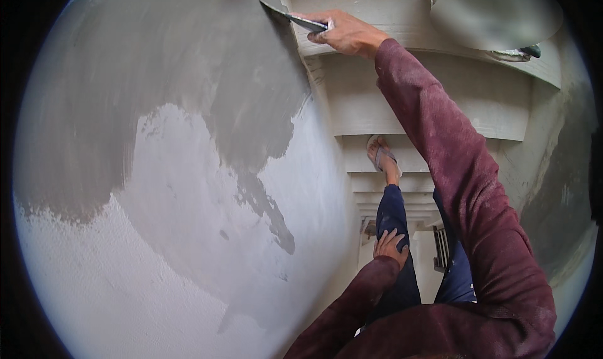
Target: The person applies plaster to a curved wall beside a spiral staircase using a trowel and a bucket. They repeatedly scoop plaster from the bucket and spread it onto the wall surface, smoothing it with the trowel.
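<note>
My right hand [347, 35] grips a putty knife [294, 18] at the top, its blade against the wall beside the stair edge. Grey, wet-looking filler [188, 57] coats the upper wall [169, 233], smeared downward in an uneven edge. Lower down the wall shows white and pale grey, with a darker streak of filler running toward its middle. My left hand [391, 246] lies on my knee, over dark blue trousers, fingers spread and holding nothing.
Concrete steps [427, 95] run down the middle, and my sandalled foot [383, 154] stands on one. At the upper right, a blurred oval [496, 15] hides most of a white-crusted object with a dark end. Another wall with a dark grey patch [562, 189] borders the right.
</note>
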`<control>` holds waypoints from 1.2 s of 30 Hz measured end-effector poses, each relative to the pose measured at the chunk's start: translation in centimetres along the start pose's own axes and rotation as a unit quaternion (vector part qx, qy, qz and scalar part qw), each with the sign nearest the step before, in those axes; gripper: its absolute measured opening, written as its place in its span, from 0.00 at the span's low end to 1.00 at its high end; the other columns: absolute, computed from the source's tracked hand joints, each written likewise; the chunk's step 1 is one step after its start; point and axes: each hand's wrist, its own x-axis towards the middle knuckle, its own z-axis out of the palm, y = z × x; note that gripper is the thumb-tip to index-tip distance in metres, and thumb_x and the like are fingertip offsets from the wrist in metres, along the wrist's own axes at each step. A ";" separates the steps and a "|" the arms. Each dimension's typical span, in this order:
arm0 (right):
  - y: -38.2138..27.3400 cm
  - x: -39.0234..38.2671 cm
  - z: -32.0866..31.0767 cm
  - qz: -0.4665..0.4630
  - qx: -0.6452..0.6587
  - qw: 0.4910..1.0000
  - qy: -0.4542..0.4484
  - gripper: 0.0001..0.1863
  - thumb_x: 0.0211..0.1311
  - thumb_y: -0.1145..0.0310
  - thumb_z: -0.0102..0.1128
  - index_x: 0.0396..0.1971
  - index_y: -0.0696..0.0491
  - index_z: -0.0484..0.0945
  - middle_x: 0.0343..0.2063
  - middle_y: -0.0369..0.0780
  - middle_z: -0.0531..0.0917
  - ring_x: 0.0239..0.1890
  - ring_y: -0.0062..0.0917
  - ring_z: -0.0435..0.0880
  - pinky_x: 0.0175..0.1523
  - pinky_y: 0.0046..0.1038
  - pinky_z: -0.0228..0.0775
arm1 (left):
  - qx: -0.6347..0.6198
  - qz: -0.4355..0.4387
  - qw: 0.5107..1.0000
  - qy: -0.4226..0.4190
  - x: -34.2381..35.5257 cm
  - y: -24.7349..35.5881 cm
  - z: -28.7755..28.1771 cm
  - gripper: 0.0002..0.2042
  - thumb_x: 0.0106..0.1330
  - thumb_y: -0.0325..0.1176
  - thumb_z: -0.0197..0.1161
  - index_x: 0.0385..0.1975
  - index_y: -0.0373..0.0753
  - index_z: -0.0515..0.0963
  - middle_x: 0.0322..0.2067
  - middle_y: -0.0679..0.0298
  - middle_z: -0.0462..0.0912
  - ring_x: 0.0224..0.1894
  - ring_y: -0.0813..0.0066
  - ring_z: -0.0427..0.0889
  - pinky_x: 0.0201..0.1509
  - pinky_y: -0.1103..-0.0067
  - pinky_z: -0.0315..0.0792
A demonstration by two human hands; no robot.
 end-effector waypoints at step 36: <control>1.6 -0.9 -4.3 0.111 0.196 0.974 0.028 0.19 0.62 0.59 0.50 0.52 0.46 0.73 0.34 0.32 0.76 0.35 0.18 0.68 0.34 0.21 0.63 | 0.078 -0.026 0.996 -0.030 -0.1 2.1 -1.0 0.20 0.57 0.46 0.58 0.51 0.52 0.73 0.60 0.70 0.65 0.67 0.67 0.53 0.68 0.58 0.43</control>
